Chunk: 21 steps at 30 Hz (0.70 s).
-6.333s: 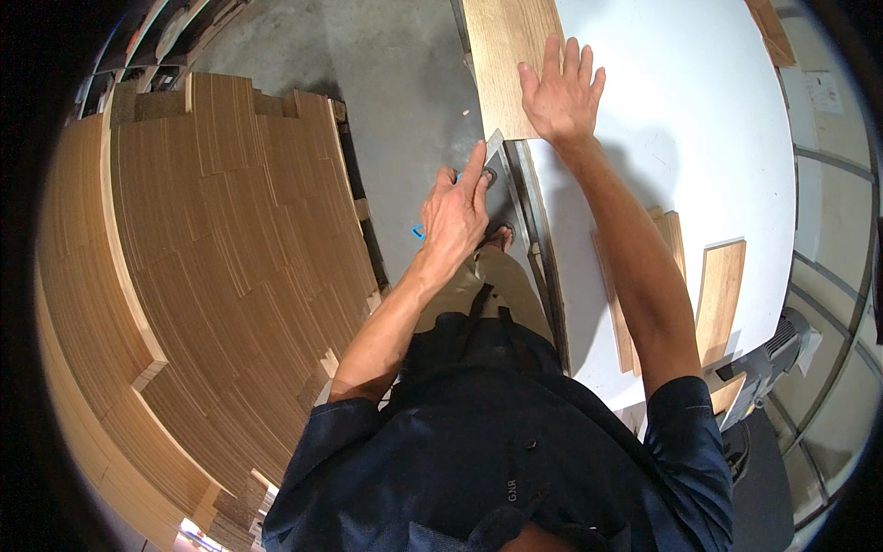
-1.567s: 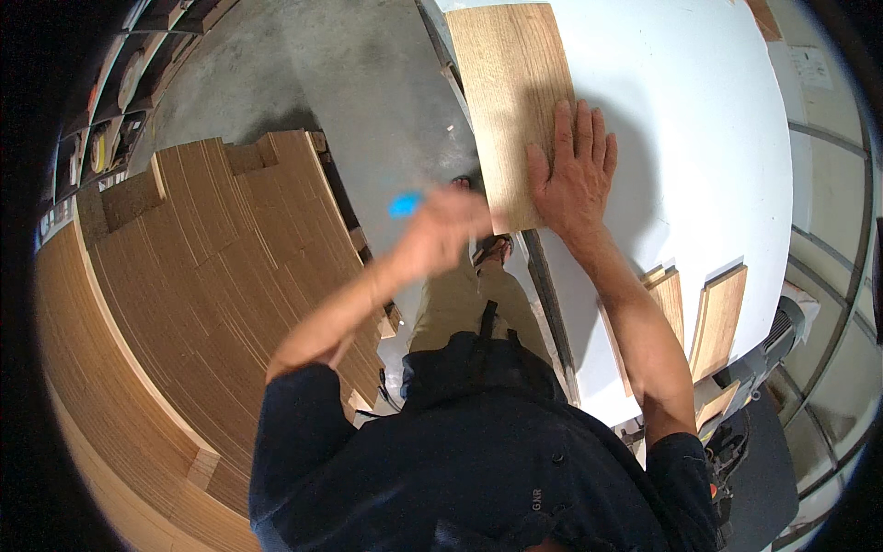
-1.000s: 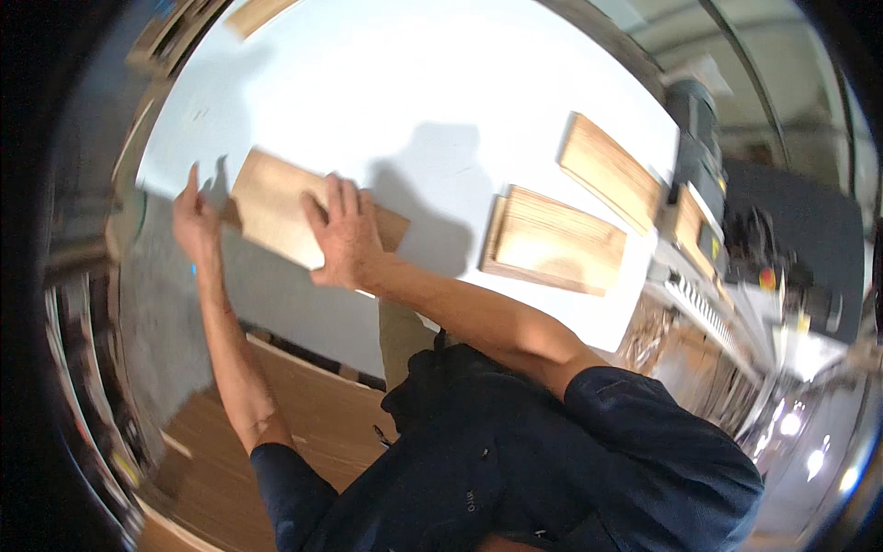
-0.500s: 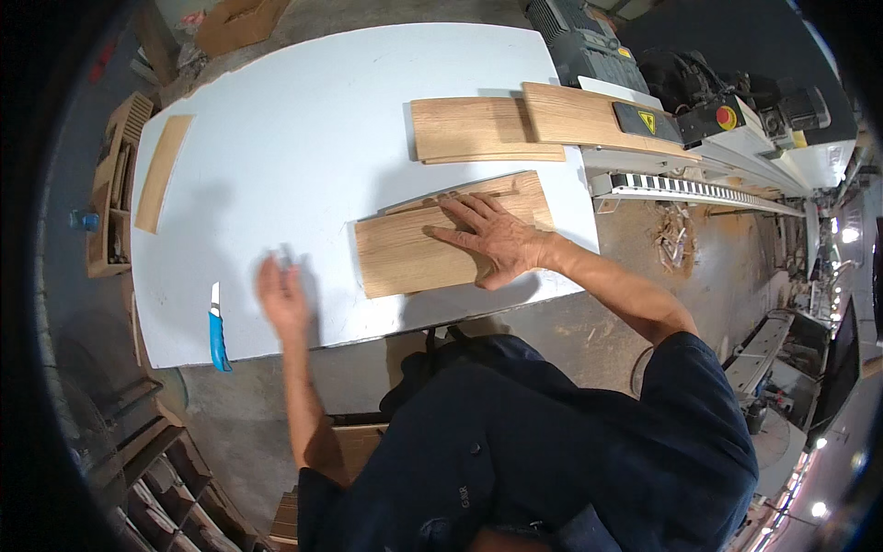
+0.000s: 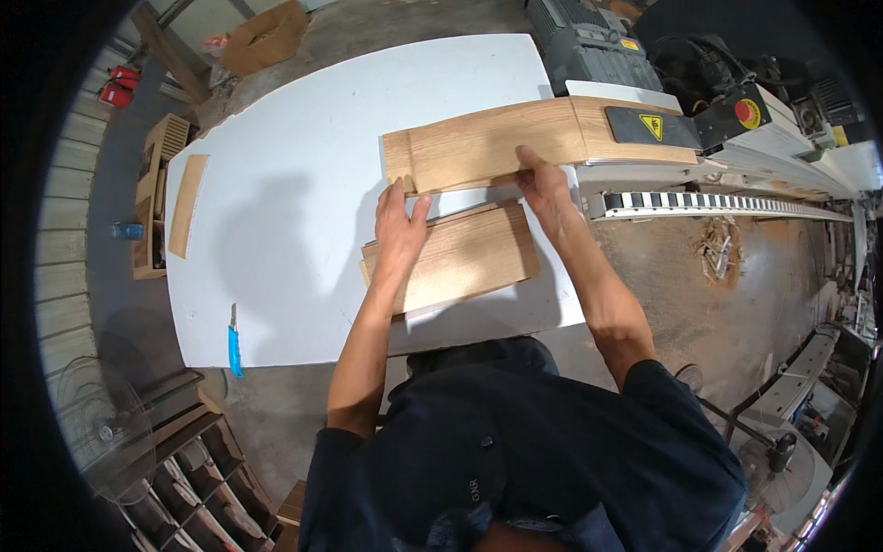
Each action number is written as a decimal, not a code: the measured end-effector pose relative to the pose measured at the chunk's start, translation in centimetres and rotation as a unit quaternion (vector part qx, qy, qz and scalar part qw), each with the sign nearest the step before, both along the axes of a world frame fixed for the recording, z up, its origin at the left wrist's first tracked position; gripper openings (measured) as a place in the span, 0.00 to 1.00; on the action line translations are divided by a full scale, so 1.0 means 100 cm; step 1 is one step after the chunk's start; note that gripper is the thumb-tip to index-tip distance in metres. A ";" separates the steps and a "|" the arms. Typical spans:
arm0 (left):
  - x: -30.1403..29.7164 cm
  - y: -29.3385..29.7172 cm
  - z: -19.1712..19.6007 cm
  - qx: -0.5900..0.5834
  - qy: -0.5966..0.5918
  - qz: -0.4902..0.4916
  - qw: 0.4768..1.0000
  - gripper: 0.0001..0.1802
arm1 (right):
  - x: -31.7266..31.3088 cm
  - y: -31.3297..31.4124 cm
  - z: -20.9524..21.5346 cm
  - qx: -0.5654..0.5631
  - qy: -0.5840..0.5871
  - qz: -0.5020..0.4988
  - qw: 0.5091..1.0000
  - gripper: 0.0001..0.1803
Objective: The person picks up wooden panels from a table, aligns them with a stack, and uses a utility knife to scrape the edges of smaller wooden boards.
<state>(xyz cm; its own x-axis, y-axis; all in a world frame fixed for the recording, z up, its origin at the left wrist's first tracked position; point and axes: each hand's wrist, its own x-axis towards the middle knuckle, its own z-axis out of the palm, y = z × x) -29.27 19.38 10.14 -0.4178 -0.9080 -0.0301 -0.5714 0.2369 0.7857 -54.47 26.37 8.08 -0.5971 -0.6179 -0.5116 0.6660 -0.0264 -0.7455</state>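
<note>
Both my hands are now gripping the far plank (image 5: 487,143): left hand (image 5: 397,235) pinching its near corner, right hand (image 5: 544,189) its edge, above the near plank (image 5: 455,258). Uneven pulling risks it skewing off the table (image 5: 276,230).

The counter (image 5: 303,175) is plain white. The upper board (image 5: 487,143), at its far right edge, is pale honey-tan with fine straight grain and a lighter band near its right end. The lower board (image 5: 455,258), toward the near edge, is a warmer tan with darker streaks of grain. A narrow strip (image 5: 187,204) at the left edge is light tan. The knife (image 5: 235,345) at the near left corner is bright blue. Beyond the right edge, the machine (image 5: 589,41) is grey, its black label (image 5: 651,125) bears a yellow triangle, and its button (image 5: 747,112) is red on yellow. The sleeves (image 5: 515,451) are dark navy.
</note>
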 end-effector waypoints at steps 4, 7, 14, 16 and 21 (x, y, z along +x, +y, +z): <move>0.001 -0.004 0.024 0.187 0.085 0.090 0.974 0.37 | 0.049 0.041 0.024 0.017 -0.060 0.091 0.994 0.08; 0.042 0.015 0.006 0.241 0.192 0.196 0.931 0.32 | 0.065 0.096 0.024 -0.006 -0.105 0.241 0.965 0.11; 0.093 0.052 -0.011 0.009 -0.090 0.104 0.990 0.29 | 0.013 0.162 0.028 0.152 0.158 0.315 0.923 0.15; 0.081 0.043 -0.003 -0.075 -0.164 0.071 0.981 0.30 | -0.017 0.148 0.011 0.201 0.434 0.224 0.849 0.14; 0.010 -0.062 -0.029 -0.007 -0.111 0.066 0.992 0.33 | -0.045 0.070 -0.047 0.200 0.649 0.106 0.726 0.18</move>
<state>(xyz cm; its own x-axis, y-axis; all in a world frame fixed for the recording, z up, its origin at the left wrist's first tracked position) -28.30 13.14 7.22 -0.2790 -0.9557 -0.0940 -0.7566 0.1585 0.6344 -58.93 33.36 3.34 -0.6497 -0.7230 0.2348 -0.6479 0.3651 -0.6685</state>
